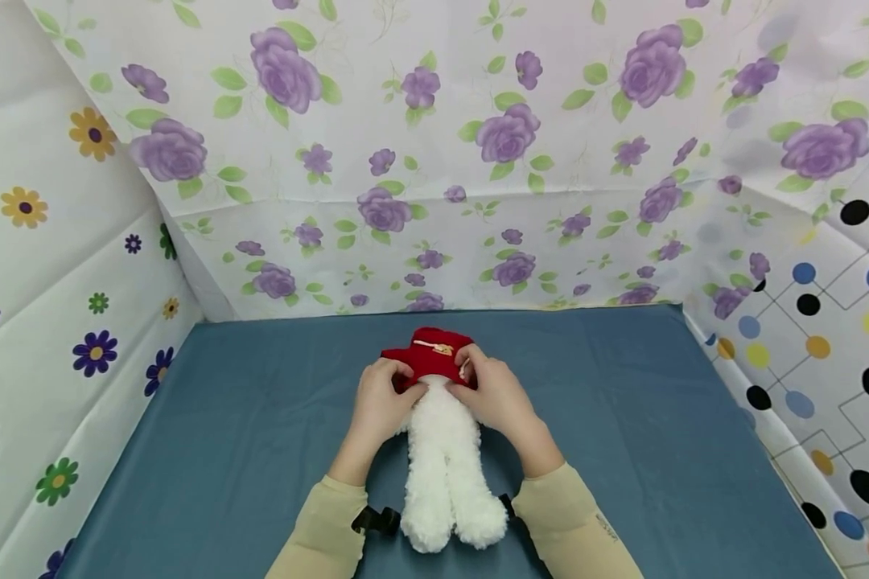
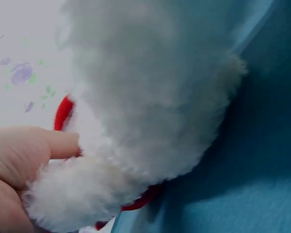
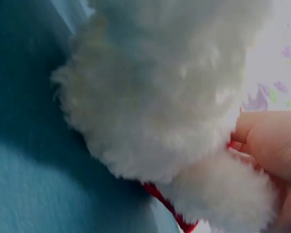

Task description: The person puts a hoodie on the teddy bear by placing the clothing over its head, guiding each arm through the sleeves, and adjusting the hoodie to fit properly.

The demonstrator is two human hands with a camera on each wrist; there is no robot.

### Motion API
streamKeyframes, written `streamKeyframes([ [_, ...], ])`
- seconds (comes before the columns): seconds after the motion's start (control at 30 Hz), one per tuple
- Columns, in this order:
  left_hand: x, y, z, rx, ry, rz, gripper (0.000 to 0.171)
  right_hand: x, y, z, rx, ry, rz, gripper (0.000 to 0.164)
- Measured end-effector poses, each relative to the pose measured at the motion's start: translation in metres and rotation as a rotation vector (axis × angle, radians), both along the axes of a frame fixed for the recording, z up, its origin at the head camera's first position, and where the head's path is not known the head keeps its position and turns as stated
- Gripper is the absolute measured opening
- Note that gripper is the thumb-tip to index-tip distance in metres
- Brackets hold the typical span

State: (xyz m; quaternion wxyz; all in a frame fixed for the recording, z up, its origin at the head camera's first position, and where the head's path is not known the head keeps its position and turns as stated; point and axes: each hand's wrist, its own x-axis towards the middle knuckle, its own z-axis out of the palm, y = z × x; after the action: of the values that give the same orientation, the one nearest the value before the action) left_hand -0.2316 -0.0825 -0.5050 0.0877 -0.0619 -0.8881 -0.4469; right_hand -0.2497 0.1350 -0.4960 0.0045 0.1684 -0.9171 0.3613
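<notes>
A fluffy white plush toy lies on the table with its two legs toward me. At its far end is a small red knitted garment with a gold-and-white detail on its front. My left hand pinches the garment's near left edge, thumb toward the white plush. On the other side, my right hand pinches the near right edge between thumb and fingers. White fur fills most of the left wrist view, red cloth showing behind it. The toy's head is hidden.
A blue-grey cloth covers the table. Behind it hangs a white curtain with purple roses. Flower-print cloth stands at the left and dotted cloth at the right. A black wrist strap shows by the left sleeve.
</notes>
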Motion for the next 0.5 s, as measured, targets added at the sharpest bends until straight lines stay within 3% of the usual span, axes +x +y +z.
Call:
streamKeyframes([
  [0.1,0.001,0.005,-0.002,0.022,0.042,0.020,0.013,0.002,-0.006,-0.003,0.011,0.015,-0.014,0.031],
  [0.23,0.002,0.008,-0.004,0.088,0.051,-0.020,0.004,0.004,-0.012,-0.006,0.032,0.030,-0.036,0.032],
  [0.5,-0.001,0.003,-0.006,0.067,0.006,-0.132,0.014,0.004,-0.015,-0.014,0.158,0.104,-0.123,0.039],
])
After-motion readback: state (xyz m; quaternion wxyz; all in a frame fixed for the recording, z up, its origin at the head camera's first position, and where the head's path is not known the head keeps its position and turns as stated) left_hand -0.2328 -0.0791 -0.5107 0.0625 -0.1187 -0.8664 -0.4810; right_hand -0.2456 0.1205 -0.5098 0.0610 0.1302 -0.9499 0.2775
